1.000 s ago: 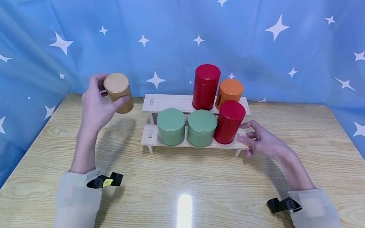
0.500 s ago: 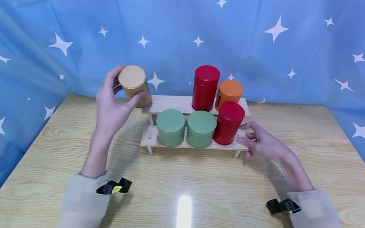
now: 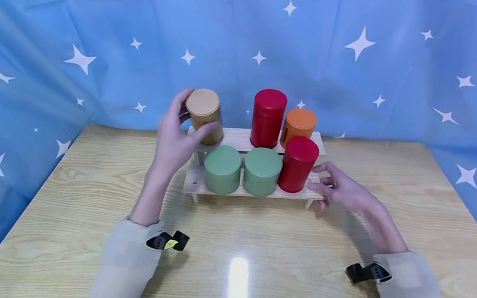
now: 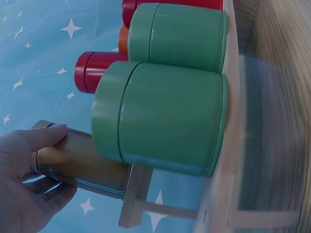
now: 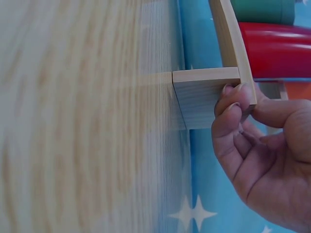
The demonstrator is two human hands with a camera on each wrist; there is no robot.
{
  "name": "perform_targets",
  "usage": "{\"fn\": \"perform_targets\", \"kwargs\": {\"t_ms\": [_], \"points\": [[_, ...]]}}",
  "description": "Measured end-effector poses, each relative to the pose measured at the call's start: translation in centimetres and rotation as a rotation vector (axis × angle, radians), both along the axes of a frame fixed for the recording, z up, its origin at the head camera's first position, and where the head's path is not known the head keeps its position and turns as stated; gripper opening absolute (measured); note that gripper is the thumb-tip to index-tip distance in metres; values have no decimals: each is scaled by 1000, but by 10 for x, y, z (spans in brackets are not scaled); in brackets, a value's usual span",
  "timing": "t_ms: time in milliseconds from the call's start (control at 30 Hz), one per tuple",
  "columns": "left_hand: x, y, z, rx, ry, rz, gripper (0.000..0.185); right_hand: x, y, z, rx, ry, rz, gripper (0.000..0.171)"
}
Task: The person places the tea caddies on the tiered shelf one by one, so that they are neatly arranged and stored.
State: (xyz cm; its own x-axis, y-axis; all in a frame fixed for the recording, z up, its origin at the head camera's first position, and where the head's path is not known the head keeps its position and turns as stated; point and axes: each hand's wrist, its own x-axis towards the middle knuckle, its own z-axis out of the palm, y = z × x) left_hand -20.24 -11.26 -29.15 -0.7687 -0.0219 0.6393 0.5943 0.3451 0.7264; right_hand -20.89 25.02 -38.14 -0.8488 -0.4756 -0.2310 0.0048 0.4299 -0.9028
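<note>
My left hand (image 3: 175, 140) grips a tan tin (image 3: 204, 113) tilted in the air over the left end of the upper step of a wooden two-step rack (image 3: 212, 189). In the left wrist view the tan tin (image 4: 80, 162) lies between my fingers (image 4: 34, 141), just behind the near green tin (image 4: 160, 119). Two green tins (image 3: 222, 168) (image 3: 262, 171) and a red tin (image 3: 298, 164) stand on the lower step. A tall red tin (image 3: 267, 117) and an orange tin (image 3: 298, 125) stand on the upper one. My right hand (image 3: 338, 188) holds the rack's right end, its fingertips (image 5: 232, 104) curled onto the wooden edge (image 5: 204, 99).
The rack sits at the back of a light wooden table (image 3: 276, 262). A blue cloth with white stars (image 3: 146, 21) hangs close behind and wraps both sides. Black straps (image 3: 167, 241) (image 3: 365, 272) sit on both wrists.
My left hand has carried the tan tin rightward from the table's left side to the left end of the rack's upper step. The right hand has stayed at the rack's right end.
</note>
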Motion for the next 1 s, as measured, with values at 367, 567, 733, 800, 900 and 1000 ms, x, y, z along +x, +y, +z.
{"fn": "perform_targets", "kwargs": {"t_ms": [367,567,733,800,900,1000], "points": [[-28,14,-13,-100,-93,-3,72,-3,1,0,10,23,7,52],[-32,20,-12,-150,-148,1,74,-5,2,0,8,24,9,51],[-32,21,-11,-156,-193,-35,76,-7,4,-1,7,27,10,51],[-31,19,-10,-145,-219,-61,77,-8,4,-1,7,21,7,51],[-29,14,-10,-128,-244,-101,74,-9,4,-2,10,21,9,53],[-26,9,-10,-143,-245,-114,71,-11,4,-3,12,15,1,53]]}}
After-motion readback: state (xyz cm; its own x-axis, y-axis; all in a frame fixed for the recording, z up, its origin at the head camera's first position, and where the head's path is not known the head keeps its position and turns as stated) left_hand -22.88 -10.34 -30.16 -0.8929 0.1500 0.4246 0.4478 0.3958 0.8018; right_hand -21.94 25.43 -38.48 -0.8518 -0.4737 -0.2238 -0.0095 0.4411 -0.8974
